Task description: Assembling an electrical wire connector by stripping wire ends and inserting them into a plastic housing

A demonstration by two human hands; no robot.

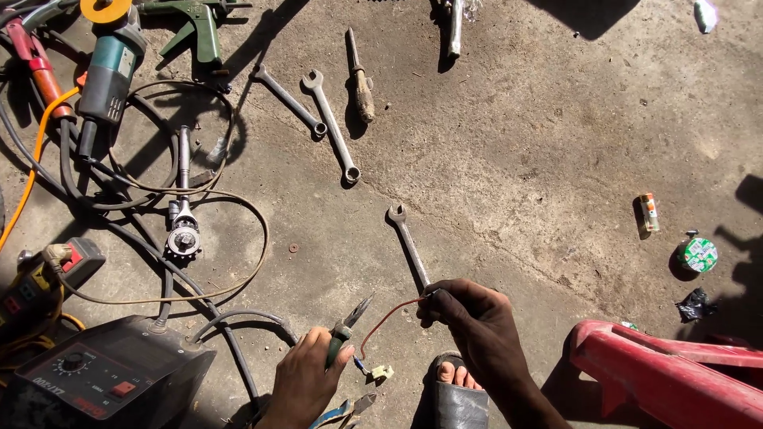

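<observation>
My left hand grips a pair of green-handled needle-nose pliers, jaws pointing up and right. My right hand pinches the upper end of a thin red wire, which curves down to a small pale connector on the concrete. A combination spanner lies just above my right hand, its lower end hidden under my fingers. My sandalled foot rests below the right hand.
Two more spanners, a wood-handled screwdriver, an angle grinder, a ratchet and tangled cables lie to the upper left. A grey control box sits bottom left. A red plastic stool lies bottom right.
</observation>
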